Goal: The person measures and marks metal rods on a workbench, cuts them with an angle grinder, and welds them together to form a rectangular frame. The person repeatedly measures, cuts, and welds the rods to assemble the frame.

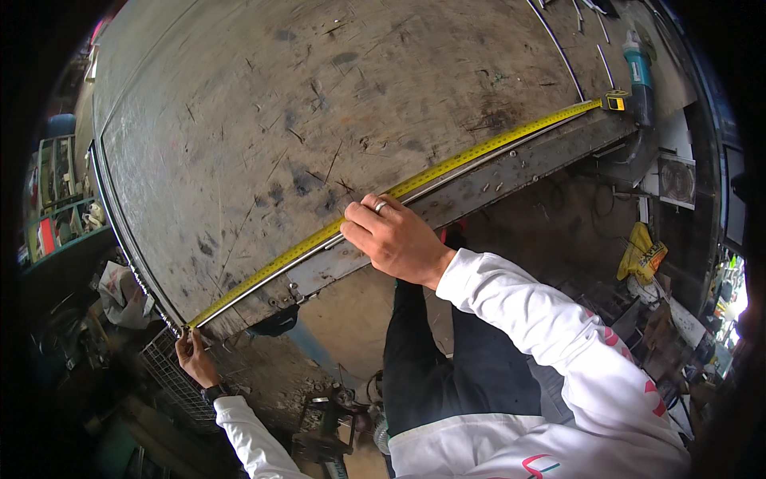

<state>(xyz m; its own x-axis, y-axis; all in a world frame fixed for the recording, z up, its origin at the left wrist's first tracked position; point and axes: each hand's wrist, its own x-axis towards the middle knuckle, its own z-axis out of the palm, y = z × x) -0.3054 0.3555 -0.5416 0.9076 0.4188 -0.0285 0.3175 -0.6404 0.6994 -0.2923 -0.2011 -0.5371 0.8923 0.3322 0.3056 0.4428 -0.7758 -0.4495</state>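
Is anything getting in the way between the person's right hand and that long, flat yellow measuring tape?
Nothing visible does. The bare right hand with a ring reaches across the thin, straight, silvery metal rod on the tape's near side, and its fingers appear to touch the flat yellow measuring tape.

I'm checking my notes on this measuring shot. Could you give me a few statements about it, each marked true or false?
1. The yellow tape measure is stretched out along the worktop. True.
2. The left hand is at the tape's case. False: it is at the opposite end; the case lies at the tape's right end.
3. A ring is on the right hand. True.
4. The power tool beyond the case is all red. False: it is teal and dark.
5. A dark wristband is on the left wrist. True.
6. Both sleeves are black. False: they are mainly white.
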